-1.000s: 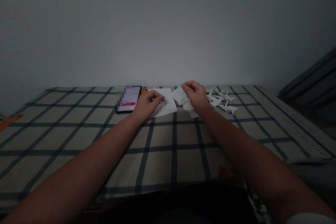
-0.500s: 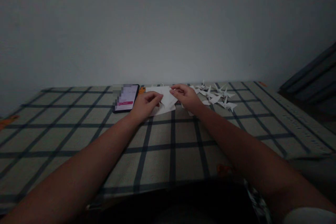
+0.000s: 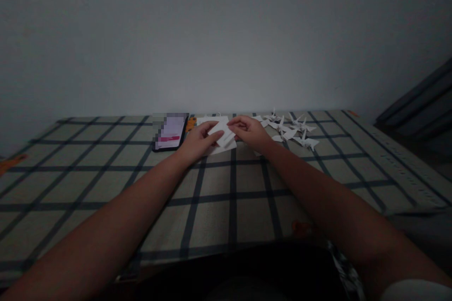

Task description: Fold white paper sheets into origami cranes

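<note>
Checked cloth (image 3: 106, 174): left hand (image 3: 197, 140), right hand (image 3: 251, 132) pinch white paper (image 3: 222, 128), each grip closed; paper cranes (image 3: 293, 131) near.

A dim room in a home, by the look of it: a worktop (image 3: 88, 183) spread with a grey checked cloth stands against a bare pale wall (image 3: 226, 33). A lit phone (image 3: 171, 131) lies on it beside small folded paper birds (image 3: 293, 132) (a hobby corner, hardly a workshop).
</note>
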The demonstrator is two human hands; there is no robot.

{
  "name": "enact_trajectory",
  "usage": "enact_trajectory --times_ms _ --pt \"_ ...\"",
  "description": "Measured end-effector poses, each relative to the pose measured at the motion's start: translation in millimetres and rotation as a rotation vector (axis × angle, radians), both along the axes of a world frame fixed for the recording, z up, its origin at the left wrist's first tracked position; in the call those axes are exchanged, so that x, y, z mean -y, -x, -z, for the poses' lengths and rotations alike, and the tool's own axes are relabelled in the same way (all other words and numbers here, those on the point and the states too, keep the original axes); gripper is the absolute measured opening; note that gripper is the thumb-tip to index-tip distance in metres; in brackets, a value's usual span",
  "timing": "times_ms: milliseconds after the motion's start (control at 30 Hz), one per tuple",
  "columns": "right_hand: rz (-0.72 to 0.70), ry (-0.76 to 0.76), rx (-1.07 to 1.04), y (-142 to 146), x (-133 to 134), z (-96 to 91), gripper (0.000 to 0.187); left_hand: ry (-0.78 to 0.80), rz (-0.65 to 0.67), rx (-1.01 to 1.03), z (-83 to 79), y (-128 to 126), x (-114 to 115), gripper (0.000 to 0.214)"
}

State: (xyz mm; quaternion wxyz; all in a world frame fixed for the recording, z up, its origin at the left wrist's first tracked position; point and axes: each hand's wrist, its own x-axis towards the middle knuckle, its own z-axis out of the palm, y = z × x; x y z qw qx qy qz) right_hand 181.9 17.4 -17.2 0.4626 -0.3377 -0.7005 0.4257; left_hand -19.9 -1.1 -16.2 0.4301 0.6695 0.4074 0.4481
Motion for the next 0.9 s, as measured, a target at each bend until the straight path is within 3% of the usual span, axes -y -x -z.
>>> enact_trajectory --times_ms 200,300,400,667,900 --pt "-0.010 -0.271 0.262 -4 3 -2.9 0.031 -0.086 -0.116 -0.057 -1.3 2 1 0.058" --pt "-0.028 -0.421 0.364 -6 4 -1.7 0.041 -0.083 -0.158 -0.024 -4.9 2 3 0.054" --pt "-0.030 -0.504 0.429 -7 4 -0.7 0.039 -0.078 -0.175 -0.041 -7.2 1 5 0.048" --pt "0.049 -0.597 0.517 -9 3 -6.2 0.029 -0.015 -0.112 0.090 -10.5 -2 8 0.043" --pt "0.085 -0.523 0.418 -9 5 -10.0 0.031 0.028 -0.017 0.156 -3.7 1 4 0.051"
